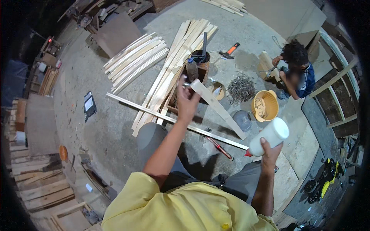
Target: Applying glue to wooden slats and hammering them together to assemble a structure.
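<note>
My yellow shirt (181, 208) is nearest; beyond lies a long pale wooden strip (219, 137), then a shorter, flat wooden board (219, 109). My right grip (271, 152) clamps a red-tipped white plastic bottle (271, 134) by the strip's right end. My left grip (188, 101) is beside the board; its state I cannot tell.

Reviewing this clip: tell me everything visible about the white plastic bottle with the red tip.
The white, cylindrical, plastic-looking squeeze bottle has smooth sides, a rounded base and a red tip. It is held tilted, base up and to the right, tip down to the left, in the grip of the right hand, thumb along its side. The tip is by the end of a long, pale wooden strip; whether they touch is unclear. Its fill level cannot be told.
</note>
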The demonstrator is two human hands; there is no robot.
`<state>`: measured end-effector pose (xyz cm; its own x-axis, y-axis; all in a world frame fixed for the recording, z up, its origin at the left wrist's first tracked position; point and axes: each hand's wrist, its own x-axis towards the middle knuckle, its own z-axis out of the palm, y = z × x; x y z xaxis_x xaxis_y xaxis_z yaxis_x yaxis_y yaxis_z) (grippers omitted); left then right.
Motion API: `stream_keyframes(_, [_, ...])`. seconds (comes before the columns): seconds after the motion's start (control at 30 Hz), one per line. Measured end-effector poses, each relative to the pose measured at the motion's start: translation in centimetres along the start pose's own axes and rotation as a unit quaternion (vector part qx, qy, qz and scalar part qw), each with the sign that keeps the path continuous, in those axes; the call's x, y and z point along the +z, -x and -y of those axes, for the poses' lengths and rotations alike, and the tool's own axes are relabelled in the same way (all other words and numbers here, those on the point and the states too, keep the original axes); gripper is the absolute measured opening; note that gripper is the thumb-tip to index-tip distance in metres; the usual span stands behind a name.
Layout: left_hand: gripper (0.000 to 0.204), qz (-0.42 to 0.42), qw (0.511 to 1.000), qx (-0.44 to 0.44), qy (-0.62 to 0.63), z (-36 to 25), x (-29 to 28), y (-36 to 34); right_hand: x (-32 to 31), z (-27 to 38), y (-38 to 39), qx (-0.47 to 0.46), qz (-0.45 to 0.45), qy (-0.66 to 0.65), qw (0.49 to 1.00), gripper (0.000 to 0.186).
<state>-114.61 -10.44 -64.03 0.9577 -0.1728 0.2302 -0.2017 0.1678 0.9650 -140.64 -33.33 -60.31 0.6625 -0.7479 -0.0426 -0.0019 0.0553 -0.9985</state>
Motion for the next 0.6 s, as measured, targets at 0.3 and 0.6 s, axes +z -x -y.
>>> stream_keyframes(0.3, [0.059, 0.205, 0.965, 0.141, -0.085, -6.9, 7.9, 5.1, 0.8, 1.2, 0.4, -0.012, -0.012, -0.042, 0.999, 0.078])
stream_keyframes(0.6, [0.055, 0.216, 0.910, 0.300, -0.187, -7.4, 8.8, 5.2, -1.5, 2.2, 1.8, -0.025, -0.042, -0.040, 0.998, 0.075])
